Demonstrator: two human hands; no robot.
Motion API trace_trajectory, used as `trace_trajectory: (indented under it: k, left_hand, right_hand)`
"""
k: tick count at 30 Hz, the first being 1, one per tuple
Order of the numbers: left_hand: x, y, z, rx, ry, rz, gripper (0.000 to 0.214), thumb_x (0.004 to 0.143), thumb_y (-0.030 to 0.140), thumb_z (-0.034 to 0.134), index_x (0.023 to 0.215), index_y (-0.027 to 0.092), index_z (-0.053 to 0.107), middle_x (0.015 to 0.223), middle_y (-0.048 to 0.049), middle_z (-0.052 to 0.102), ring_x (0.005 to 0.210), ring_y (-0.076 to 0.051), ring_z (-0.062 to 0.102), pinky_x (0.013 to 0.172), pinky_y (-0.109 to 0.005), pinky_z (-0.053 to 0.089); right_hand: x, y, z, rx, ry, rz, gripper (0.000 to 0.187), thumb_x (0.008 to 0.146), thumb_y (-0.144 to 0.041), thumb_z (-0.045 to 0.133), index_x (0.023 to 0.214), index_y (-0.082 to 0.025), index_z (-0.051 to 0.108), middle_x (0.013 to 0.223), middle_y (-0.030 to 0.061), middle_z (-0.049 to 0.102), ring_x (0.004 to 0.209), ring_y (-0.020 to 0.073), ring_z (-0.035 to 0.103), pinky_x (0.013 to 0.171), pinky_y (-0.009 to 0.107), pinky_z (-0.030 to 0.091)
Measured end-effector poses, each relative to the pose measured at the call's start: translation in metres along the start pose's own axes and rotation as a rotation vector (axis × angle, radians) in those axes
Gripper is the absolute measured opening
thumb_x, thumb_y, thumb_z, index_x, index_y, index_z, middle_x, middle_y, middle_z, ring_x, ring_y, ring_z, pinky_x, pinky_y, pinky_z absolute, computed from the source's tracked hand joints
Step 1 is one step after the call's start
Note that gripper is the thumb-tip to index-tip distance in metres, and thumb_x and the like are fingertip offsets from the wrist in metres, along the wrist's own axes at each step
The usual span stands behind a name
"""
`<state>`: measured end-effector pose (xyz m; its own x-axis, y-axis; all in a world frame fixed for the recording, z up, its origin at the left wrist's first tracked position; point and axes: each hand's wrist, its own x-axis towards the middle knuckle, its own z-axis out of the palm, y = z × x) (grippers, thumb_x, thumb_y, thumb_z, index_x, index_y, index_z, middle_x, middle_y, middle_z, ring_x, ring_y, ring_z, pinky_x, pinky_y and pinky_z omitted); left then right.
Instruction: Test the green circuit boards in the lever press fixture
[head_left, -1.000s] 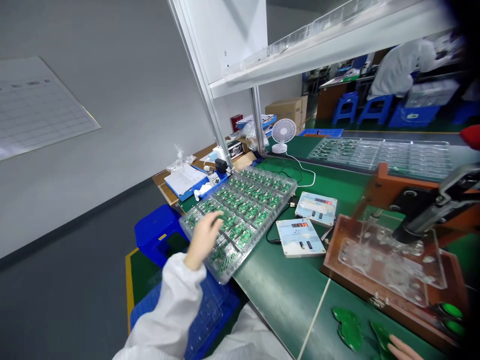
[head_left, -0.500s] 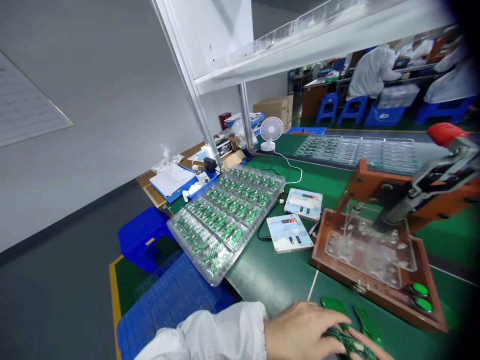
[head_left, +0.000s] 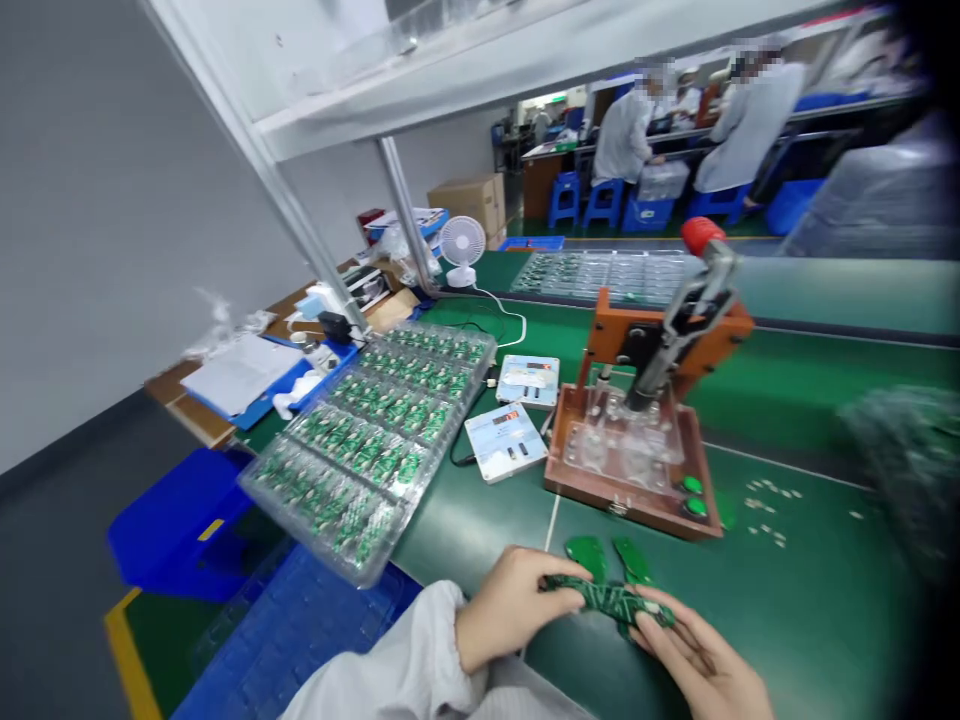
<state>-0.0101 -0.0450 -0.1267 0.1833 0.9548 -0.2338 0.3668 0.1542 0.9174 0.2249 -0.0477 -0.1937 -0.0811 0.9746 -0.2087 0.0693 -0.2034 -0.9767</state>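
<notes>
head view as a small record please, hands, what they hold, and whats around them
left hand: fingers grip one end of the green bundle
right hand: fingers grip its other end
beyond the bundle: two flat green pieces on the table
farther back: clamp fixture, red-tipped handle raised
left of fixture: two display boxes
far left: clear compartment tray of green boards

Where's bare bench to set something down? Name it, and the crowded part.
Bare: the bench right of the right hand, below the scattered pale bits; a smaller patch bordered by the tray, the nearer display box and the left hand. Crowded: between hands and wooden fixture, where green pieces lie.
</notes>
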Motion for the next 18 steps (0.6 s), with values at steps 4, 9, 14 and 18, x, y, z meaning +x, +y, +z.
trace_trajectory:
  k: [4, 9, 14, 18]
  left_hand:
    - [0.008, -0.007, -0.016, 0.095, 0.114, 0.077, 0.022, 0.09, 0.021, 0.068, 0.107, 0.027, 0.08, 0.109, -0.0011, 0.079, 0.1, -0.022, 0.073, 0.093, -0.032, 0.055]
    - [0.03, -0.019, -0.023, 0.393, 0.296, 0.451, 0.027, 0.102, 0.022, 0.053, 0.114, 0.025, 0.076, 0.117, -0.0061, 0.076, 0.107, -0.024, 0.068, 0.095, -0.042, 0.058]
    - [0.033, -0.023, -0.004, 0.619, 0.221, 0.514, 0.033, 0.103, 0.017, 0.046, 0.128, 0.019, 0.068, 0.132, -0.0096, 0.069, 0.116, -0.026, 0.06, 0.1, -0.047, 0.056]
    - [0.019, -0.018, 0.005, 0.659, 0.134, 0.471, 0.04, 0.103, 0.022, 0.048, 0.142, 0.018, 0.055, 0.142, -0.0105, 0.062, 0.125, -0.029, 0.055, 0.105, -0.051, 0.052]
  right_hand:
    - [-0.003, -0.01, -0.018, -0.208, 0.171, -0.079, 0.047, 0.082, -0.061, 0.071, 0.105, -0.021, 0.079, 0.105, 0.0044, 0.08, 0.088, 0.0262, 0.079, 0.073, 0.022, 0.066]
    - [0.002, -0.014, -0.03, -0.646, 0.255, -0.431, 0.034, 0.1, -0.044, 0.053, 0.119, -0.026, 0.074, 0.128, 0.0009, 0.072, 0.118, 0.0273, 0.07, 0.107, 0.039, 0.056]
    - [0.003, -0.001, -0.028, -0.799, 0.081, -0.617, 0.038, 0.102, -0.025, 0.044, 0.134, -0.028, 0.065, 0.141, 0.0009, 0.064, 0.131, 0.0255, 0.061, 0.111, 0.043, 0.054]
    - [-0.003, 0.002, -0.028, -0.851, 0.031, -0.615, 0.042, 0.099, -0.021, 0.044, 0.135, -0.029, 0.064, 0.141, 0.0007, 0.064, 0.132, 0.0255, 0.06, 0.104, 0.042, 0.058]
